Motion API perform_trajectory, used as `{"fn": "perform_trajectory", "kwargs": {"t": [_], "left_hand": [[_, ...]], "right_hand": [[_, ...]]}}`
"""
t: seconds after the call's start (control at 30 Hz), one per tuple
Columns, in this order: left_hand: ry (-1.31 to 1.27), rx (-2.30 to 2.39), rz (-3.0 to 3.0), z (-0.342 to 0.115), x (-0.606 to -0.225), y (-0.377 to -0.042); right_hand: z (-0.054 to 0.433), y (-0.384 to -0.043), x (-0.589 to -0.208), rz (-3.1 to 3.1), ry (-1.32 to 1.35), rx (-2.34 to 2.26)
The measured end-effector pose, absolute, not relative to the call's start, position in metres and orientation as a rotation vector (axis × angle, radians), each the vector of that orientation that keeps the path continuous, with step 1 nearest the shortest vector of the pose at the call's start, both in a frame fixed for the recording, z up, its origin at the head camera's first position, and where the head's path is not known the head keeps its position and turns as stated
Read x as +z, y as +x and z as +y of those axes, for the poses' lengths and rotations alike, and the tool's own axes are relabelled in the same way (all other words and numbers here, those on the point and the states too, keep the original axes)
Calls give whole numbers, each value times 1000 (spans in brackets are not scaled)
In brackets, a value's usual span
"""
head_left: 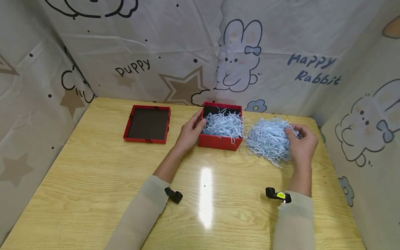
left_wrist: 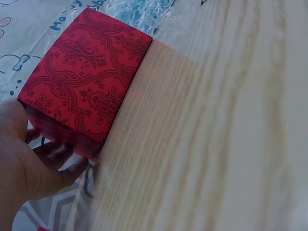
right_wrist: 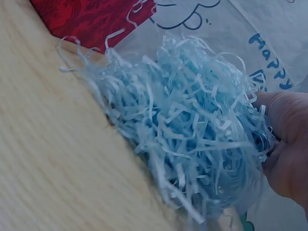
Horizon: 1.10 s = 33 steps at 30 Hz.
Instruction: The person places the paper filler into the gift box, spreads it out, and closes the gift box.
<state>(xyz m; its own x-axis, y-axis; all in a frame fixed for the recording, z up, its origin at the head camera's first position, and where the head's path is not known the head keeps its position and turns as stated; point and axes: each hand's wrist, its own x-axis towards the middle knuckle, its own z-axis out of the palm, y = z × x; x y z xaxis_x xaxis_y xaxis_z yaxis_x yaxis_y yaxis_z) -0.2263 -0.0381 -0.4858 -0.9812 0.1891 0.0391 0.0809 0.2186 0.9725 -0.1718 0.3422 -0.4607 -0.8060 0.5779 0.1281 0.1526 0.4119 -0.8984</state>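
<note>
Red box (head_left: 220, 142) is pinched at its left wall by left hand (head_left: 186, 134), likely for steadying. Shred pile (head_left: 267, 140), just right of it, is touched by right hand (head_left: 303, 143); pinch can't be told, fingertips hidden. Lid (head_left: 148, 124) is parked farther left.

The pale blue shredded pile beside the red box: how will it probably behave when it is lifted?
The shredded pile is likely light for its size, being a loose tangle of thin strips. It is probably floppy, since many strips bend and curl. A few may drop, as several stick out toward the red box.
</note>
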Motion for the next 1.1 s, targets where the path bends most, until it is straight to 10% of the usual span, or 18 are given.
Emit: {"fn": "perform_trajectory", "kwargs": {"t": [1.1], "left_hand": [[221, 1872, 2377, -37, -485, -225]], "right_hand": [[293, -165, -322, -1989, -234, 1242]]}}
